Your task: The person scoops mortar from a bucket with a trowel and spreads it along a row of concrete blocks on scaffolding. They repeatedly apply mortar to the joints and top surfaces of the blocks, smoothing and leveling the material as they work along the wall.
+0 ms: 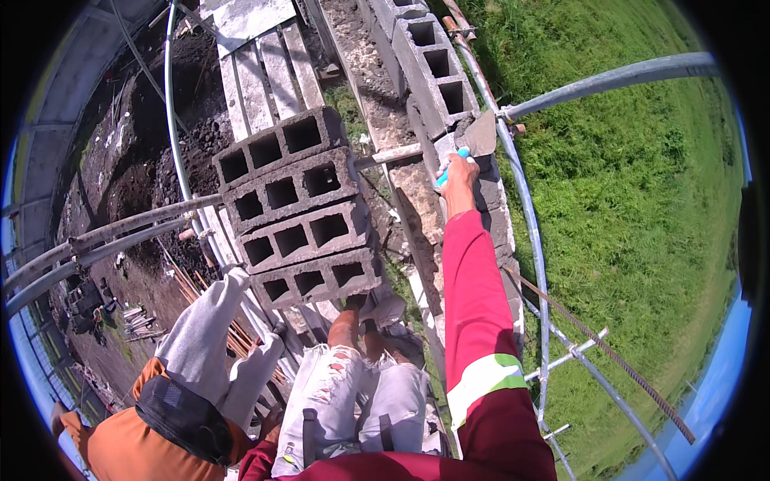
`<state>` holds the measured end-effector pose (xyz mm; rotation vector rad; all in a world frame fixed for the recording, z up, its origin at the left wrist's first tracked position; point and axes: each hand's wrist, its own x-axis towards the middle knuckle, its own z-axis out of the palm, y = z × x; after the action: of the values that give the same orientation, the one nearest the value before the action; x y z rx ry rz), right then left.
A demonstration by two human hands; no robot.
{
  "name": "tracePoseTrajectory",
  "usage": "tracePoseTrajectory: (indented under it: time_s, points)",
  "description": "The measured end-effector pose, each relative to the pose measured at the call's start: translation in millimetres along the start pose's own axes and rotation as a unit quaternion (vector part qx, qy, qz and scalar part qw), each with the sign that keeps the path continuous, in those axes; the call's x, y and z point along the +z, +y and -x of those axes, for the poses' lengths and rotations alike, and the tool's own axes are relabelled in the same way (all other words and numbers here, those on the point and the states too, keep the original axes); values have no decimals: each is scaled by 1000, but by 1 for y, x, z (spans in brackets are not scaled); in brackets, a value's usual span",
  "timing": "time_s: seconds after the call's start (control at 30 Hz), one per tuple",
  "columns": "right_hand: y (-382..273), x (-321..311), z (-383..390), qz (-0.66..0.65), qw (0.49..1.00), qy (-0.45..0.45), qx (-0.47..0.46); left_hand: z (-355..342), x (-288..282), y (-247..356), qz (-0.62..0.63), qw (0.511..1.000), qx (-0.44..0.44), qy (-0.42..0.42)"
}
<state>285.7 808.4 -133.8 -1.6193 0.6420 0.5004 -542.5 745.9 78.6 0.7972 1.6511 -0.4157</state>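
Observation:
My right hand (459, 178) is closed around the blue handle of a trowel (482, 135), arm stretched forward in a red sleeve. The trowel's grey blade is at the outer edge of the block wall (437, 88), beside the end of a hollow block; whether it touches the block I cannot tell. Below the hand, the wall top continues toward me with grey, filled-looking blocks. My left hand (272, 423) shows only in part at the lower edge, by my left thigh and near a co-worker; its fingers are too hidden to read.
Several hollow concrete blocks (297, 208) lie in a row on scaffold planks (265, 76). A co-worker in orange with a black cap (180, 417) is at lower left. Metal pipes (525, 200) run along the wall; a rusty rebar (618, 365) juts out over grass (634, 200).

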Motion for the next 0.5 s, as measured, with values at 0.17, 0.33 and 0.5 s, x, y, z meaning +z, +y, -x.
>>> tracePoseTrajectory:
  time_s: [0.17,0.33,0.5]
  points:
    - [2,-49,32,182,977,73,-83,-18,19,25,-168,981,93,-6]
    - [27,-149,106,194,978,28,-71,-39,51,50,110,994,21,-11]
    - [29,-189,176,210,976,-19,-54,-67,86,132,87,995,55,16]
